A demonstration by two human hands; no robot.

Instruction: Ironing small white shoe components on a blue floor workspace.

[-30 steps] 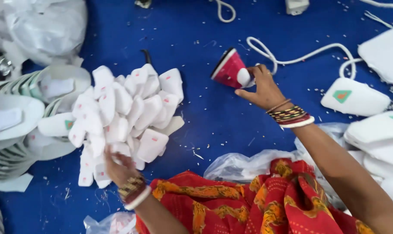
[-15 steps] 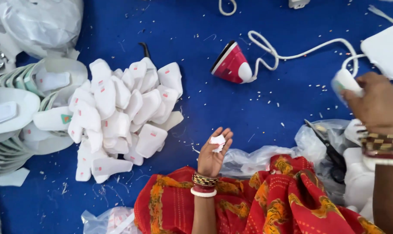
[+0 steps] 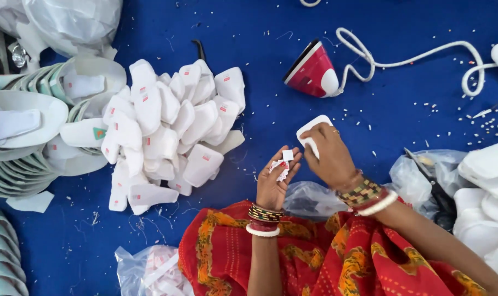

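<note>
Right hand (image 3: 330,159): one second back it rests on the red iron (image 3: 313,73); half a second back it is out at the far right, lifting a white pad piece (image 3: 312,133). Now it sits at centre, close above the lap, fingers closed on that pad piece. The iron stands alone, hand gone from it.

Left hand (image 3: 273,183): one second back it is low beside the heap of pad pieces (image 3: 169,131), palm down. Half a second back it is raised, palm up, with small labels (image 3: 281,166) in it. Now it lies just beside the right hand, the labels near the pad piece's lower edge.
</note>
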